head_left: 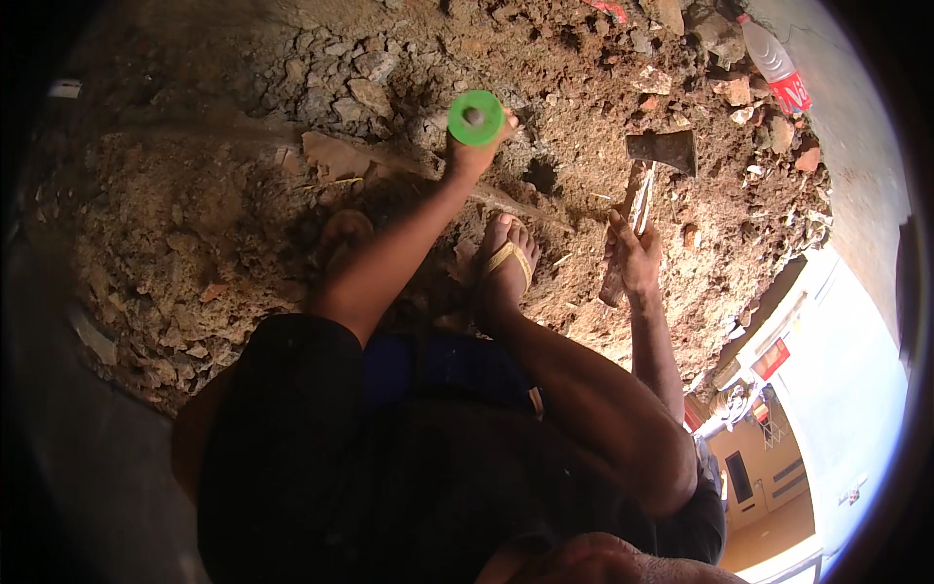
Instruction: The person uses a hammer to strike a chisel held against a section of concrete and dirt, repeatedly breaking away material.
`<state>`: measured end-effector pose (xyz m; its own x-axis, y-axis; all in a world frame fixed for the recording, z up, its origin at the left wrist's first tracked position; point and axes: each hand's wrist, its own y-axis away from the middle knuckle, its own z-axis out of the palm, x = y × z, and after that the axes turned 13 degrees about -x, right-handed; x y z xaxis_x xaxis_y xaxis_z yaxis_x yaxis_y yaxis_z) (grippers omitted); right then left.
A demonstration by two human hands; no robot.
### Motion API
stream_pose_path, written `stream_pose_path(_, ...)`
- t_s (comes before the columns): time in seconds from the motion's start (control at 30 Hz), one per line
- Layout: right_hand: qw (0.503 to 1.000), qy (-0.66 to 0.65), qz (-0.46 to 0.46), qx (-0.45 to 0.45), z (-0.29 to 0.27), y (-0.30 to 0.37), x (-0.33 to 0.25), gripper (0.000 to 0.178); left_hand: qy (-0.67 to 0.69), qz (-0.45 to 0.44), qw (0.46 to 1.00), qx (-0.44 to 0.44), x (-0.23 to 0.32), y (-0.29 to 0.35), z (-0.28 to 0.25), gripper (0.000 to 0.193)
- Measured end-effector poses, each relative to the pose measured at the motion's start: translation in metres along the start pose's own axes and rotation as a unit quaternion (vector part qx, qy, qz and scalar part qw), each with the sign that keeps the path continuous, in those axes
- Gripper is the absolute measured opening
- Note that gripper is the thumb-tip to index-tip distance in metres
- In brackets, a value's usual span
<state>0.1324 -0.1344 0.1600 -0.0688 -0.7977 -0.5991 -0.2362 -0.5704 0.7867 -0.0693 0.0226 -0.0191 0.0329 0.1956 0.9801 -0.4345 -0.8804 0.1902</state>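
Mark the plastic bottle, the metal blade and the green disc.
Plastic bottle (770, 56), head view: clear side.
Metal blade (669, 151), head view: flat side.
Green disc (491, 120), head view: face, beside its centre nub.

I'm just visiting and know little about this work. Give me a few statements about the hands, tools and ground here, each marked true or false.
1. The right hand grips the handle of an axe. True.
2. The left hand is empty. False: it holds a tool with a round green top.
3. The plastic bottle lies to the left of the axe. False: it lies to the right, near the grey wall.
4. The visible foot wears a closed shoe. False: it wears an open sandal.
5. Loose stones lie on the rough ground. True.
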Motion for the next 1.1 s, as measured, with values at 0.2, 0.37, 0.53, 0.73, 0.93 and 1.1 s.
stream_pose_path(0.2,0.999,0.041,-0.016,0.004,0.031,0.013,-0.033,0.022,-0.02,0.059,0.998,0.0,-0.002,0.004,0.005,0.017)
stream_pose_path(0.37,0.994,-0.013,-0.101,-0.034,0.044,0.026,-0.062,0.027,0.087,-0.028,0.988,-0.126,-0.002,0.004,0.03,0.025)
stream_pose_path(0.53,0.905,0.055,-0.421,-0.008,0.049,0.061,-0.139,0.032,-0.061,0.058,0.99,-0.115,0.021,0.006,0.037,0.023)
stream_pose_path(0.73,0.854,0.274,-0.437,0.064,0.051,0.012,-0.066,0.02,-0.042,0.059,0.992,-0.101,0.037,0.003,0.038,0.024)
stream_pose_path(0.93,0.982,0.178,-0.04,-0.04,0.055,-0.006,-0.022,0.026,-0.17,0.129,0.961,-0.178,0.0,0.0,0.034,0.036)
stream_pose_path(1.1,0.992,0.123,-0.028,0.03,0.027,-0.004,-0.021,0.023,-0.128,-0.009,0.962,-0.242,-0.008,-0.027,-0.032,0.038)
